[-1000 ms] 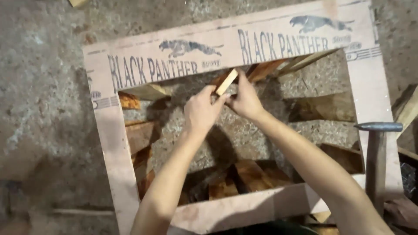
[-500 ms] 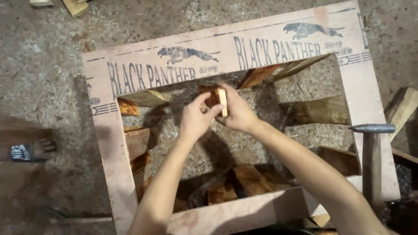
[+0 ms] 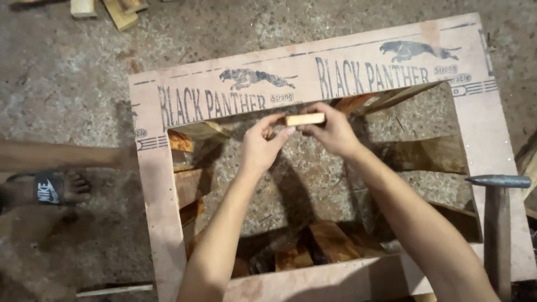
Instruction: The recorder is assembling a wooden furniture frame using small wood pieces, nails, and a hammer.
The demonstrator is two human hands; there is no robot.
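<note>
Both my hands hold a small wooden block (image 3: 305,118) level, just inside the far edge of the plywood frame (image 3: 162,223). Left hand (image 3: 260,146): fingers pinched together on the block's left end. Right hand (image 3: 331,130): fingers clamped on its right end. Judgement: keep the block square against the far rail, grip firm, fingertips clear of its top face. The far rail bears dark printed lettering and two dark running-cat emblems on pale pinkish board. Hammer (image 3: 498,223) stands at the right edge. A sandalled foot (image 3: 56,189) lies left.
</note>
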